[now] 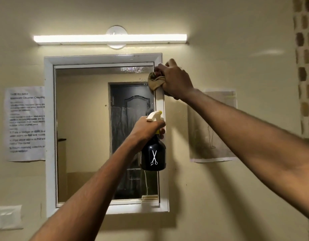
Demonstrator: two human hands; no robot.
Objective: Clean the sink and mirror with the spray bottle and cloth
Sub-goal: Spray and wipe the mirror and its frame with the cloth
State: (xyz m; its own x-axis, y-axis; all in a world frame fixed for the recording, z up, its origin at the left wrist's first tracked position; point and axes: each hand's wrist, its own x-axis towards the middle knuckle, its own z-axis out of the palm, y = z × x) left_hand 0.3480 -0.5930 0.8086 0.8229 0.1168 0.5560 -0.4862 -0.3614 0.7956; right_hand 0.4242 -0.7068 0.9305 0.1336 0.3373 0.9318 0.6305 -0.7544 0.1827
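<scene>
Right hand [174, 80] clamped on a crumpled tan cloth [155, 81], pressing it to the upper right corner of the white-framed wall mirror [91, 133], where glass meets frame, at about one o'clock from the mirror's middle. Left hand [146, 127] closed round the neck of a black round-bodied spray bottle with a white and yellow trigger head [153, 153], held upright in front of the mirror's right edge, at six o'clock from the cloth; nozzle points left, toward the glass. Cannot tell whether a finger is on the trigger. Hands well apart, one above the other. Cloth looks soft and limp, best bunched in the palm as here. Bottle likely smooth hard plastic, probably light and slippery if wet; the neck under the trigger is the sure hold. Glass is fragile, so moderate pressure. Droplets show on the glass along the top edge at twelve o'clock; streaks lower down. Sink not in view. Bottle carries a white scissors emblem, no readable brand. Printed paper sheet [25, 124] at nine o'clock of the mirror: heading seems to read "Bathroom Counter Cleaning", the rest too blurred. Paper with a faint line drawing [213, 126] at three o'clock. Tube light [110, 39] above the mirror.
</scene>
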